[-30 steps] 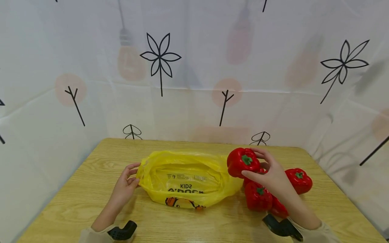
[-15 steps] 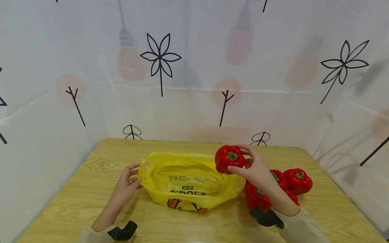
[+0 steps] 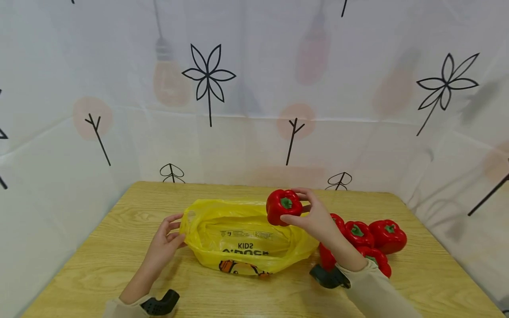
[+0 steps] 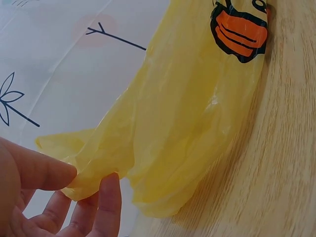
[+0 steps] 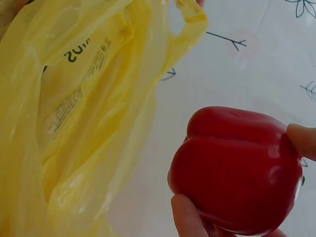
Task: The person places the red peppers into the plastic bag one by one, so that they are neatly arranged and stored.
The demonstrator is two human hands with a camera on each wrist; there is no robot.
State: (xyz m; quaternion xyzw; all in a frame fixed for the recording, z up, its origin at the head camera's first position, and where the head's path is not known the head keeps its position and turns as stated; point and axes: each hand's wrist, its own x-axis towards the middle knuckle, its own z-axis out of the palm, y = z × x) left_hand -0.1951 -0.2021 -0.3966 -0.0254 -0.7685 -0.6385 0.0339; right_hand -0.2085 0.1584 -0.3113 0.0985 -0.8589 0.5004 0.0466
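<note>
A yellow plastic bag (image 3: pixel 203 254) with an orange-and-black print lies on the table, its mouth spread wide toward me. My left hand (image 3: pixel 162 243) pinches the bag's left edge; in the left wrist view the thumb and fingers (image 4: pixel 109 197) have the thin yellow plastic between them. A glossy red bell pepper (image 3: pixel 278 215) with a green stem is in my right hand (image 3: pixel 318 221), held up so that it overlaps the right part of the bag's mouth in the head view. In the right wrist view, the pepper (image 5: pixel 237 173) is gripped between thumb and fingers, beside the bag.
Several more red bell peppers (image 3: pixel 387 237) are grouped on the table to the right, partly behind my right forearm. The wooden table (image 3: pixel 119 229) is bordered by a white printed curtain (image 3: pixel 246 145) at the back and sides.
My right hand has carried the bell pepper leftward, from beside the bag's right edge to over its mouth. The left hand has stayed at the bag's left edge.
</note>
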